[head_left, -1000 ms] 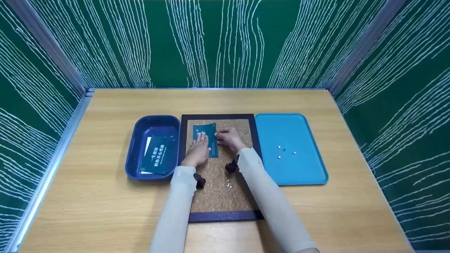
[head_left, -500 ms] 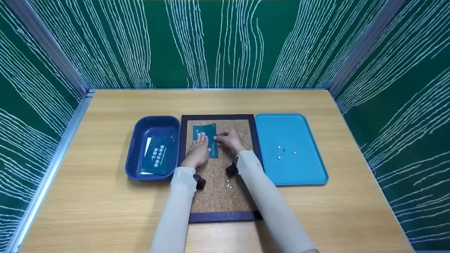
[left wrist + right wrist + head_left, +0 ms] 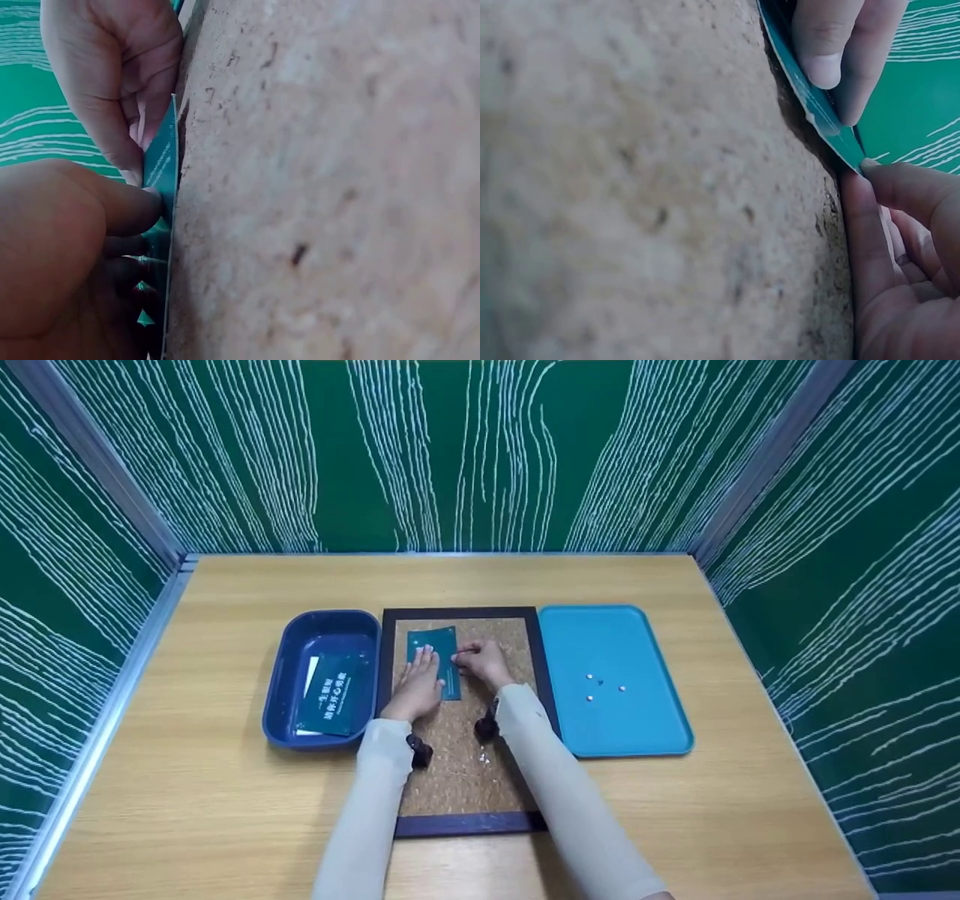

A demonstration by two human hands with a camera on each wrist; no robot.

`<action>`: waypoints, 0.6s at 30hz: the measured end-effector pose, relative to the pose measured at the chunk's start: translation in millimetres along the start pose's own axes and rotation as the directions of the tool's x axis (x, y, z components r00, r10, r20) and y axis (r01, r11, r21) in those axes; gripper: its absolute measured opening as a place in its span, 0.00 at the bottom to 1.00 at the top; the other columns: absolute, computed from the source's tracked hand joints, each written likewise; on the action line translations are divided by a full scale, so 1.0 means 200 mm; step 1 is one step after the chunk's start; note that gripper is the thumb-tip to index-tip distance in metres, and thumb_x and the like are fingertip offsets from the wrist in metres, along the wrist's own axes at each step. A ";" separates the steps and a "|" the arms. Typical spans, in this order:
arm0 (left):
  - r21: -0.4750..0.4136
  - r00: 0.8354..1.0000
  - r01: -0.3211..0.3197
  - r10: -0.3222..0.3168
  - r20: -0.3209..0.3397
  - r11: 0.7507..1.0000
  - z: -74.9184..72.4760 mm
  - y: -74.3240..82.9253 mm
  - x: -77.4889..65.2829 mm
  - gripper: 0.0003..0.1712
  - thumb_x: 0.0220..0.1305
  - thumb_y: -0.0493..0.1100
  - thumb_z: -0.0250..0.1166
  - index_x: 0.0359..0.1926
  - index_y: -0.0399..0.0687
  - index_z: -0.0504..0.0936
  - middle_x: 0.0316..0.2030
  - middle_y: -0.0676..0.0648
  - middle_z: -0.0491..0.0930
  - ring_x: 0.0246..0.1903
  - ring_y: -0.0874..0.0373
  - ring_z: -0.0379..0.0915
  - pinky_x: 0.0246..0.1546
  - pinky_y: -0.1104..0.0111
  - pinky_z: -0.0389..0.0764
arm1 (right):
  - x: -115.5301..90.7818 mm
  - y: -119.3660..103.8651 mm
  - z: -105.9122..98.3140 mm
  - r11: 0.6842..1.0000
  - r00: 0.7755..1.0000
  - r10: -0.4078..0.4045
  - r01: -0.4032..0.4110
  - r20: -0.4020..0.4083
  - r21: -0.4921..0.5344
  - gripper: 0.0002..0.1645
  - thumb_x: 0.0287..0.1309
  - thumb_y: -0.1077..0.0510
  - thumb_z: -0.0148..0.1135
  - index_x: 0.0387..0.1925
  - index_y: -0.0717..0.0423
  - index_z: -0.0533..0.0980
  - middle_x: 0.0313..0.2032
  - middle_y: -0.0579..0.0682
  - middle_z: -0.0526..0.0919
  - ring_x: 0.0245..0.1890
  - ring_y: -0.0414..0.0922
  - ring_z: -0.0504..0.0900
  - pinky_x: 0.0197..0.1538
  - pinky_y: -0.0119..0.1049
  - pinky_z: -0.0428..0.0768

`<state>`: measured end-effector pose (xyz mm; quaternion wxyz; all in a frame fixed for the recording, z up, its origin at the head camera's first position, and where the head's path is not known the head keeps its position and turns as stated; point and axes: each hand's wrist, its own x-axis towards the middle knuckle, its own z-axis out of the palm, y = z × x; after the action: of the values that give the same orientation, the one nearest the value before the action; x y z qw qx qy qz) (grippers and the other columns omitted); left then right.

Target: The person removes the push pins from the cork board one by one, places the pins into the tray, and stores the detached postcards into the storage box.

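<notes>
A dark green card (image 3: pixel 441 637) lies on the upper part of the framed cork board (image 3: pixel 457 791). Small shiny dots show near its top corners. My left hand (image 3: pixel 417 690) rests on the card with its fingers straight, pressing it to the cork. At the card's right edge, my right hand (image 3: pixel 486 664) pinches the edge between thumb and index finger. In the right wrist view the card (image 3: pixel 804 84) lifts a little off the cork there, with the right thumb (image 3: pixel 907 184) on top. Some small clear pieces (image 3: pixel 484 757) lie lower on the board.
To the left, a dark blue bin (image 3: pixel 271 690) contains more green cards (image 3: pixel 330 697) with white lettering. On the right sits a light blue tray (image 3: pixel 637 727) bearing several tiny pieces (image 3: pixel 589 676). Green walls (image 3: pixel 502 457) with white lines enclose the wooden table (image 3: pixel 187 780).
My right hand has slid slightly down along the card's right edge. The left hand stays in place on the card. The head view has shifted a little.
</notes>
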<state>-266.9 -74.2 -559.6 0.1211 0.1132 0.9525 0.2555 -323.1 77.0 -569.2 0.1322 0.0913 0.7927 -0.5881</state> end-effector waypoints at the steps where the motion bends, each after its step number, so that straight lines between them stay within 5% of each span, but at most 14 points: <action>1: -0.012 1.000 -0.003 0.003 -0.004 1.000 -0.01 0.00 0.00 0.33 0.75 0.45 0.45 0.74 0.37 0.48 0.76 0.40 0.39 0.76 0.47 0.29 0.75 0.53 0.37 | 0.00 0.00 0.00 1.000 1.000 -0.002 0.002 0.001 0.001 0.10 0.59 0.63 0.64 0.43 0.60 0.81 0.41 0.55 0.84 0.36 0.43 0.84 0.41 0.33 0.85; 9: -0.159 1.000 -0.013 0.010 -0.018 0.987 -0.09 0.00 -0.03 0.33 0.75 0.47 0.47 0.74 0.41 0.50 0.76 0.40 0.39 0.76 0.44 0.29 0.75 0.50 0.39 | -0.02 -0.01 0.00 1.000 1.000 -0.006 0.006 0.007 -0.008 0.10 0.61 0.61 0.63 0.44 0.59 0.82 0.41 0.55 0.85 0.36 0.44 0.85 0.42 0.35 0.85; 18: -0.299 0.995 -0.043 0.015 -0.098 0.953 -0.29 -0.01 -0.11 0.33 0.74 0.46 0.47 0.75 0.43 0.51 0.75 0.37 0.43 0.75 0.39 0.35 0.74 0.46 0.41 | -0.04 -0.01 -0.02 0.999 0.999 0.046 -0.047 0.007 0.019 0.09 0.60 0.61 0.64 0.42 0.55 0.80 0.40 0.52 0.84 0.36 0.45 0.83 0.37 0.33 0.82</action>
<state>-263.3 -109.2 -508.4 0.0880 0.0952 0.9054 0.4042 -317.1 80.1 -564.5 0.1475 0.1092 0.7842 -0.5927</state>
